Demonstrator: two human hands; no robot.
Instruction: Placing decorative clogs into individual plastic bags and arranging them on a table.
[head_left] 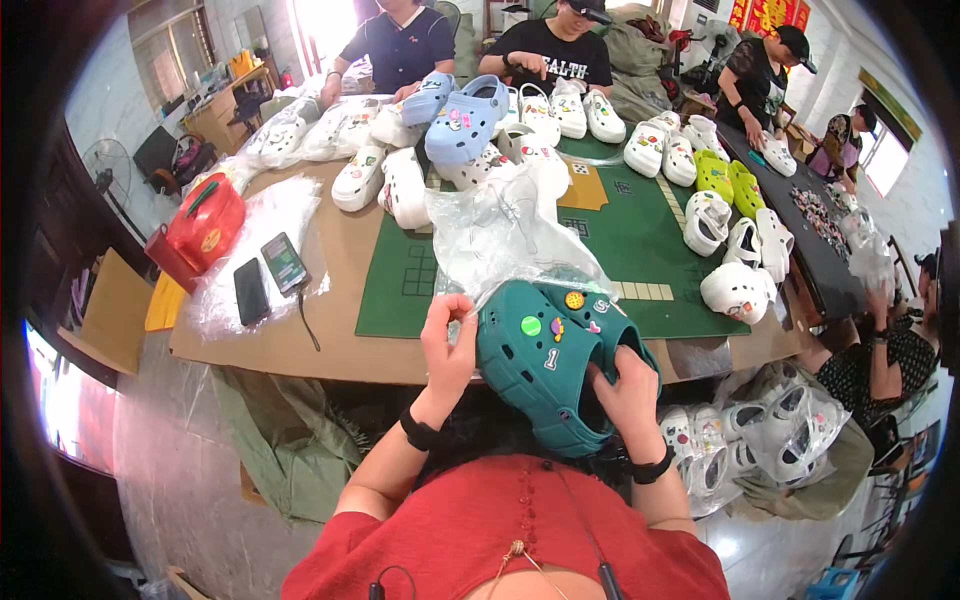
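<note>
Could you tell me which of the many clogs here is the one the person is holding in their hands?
The dark teal clog; right hand grips it, left hand holds the clear bag. The others lie on the table.

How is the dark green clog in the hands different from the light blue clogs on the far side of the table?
The dark green clog is teal and held by the left hand and right hand, partly in a clear plastic bag. The light blue clogs are pale, unbagged, lying on other clogs. Both carry small charms.

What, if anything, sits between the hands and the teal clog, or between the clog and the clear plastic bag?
Nothing visible. The right hand grips inside the teal clog, and the left hand pinches the clear plastic bag at the edge beside the clog's toe. The bag touches the clog directly.
</note>
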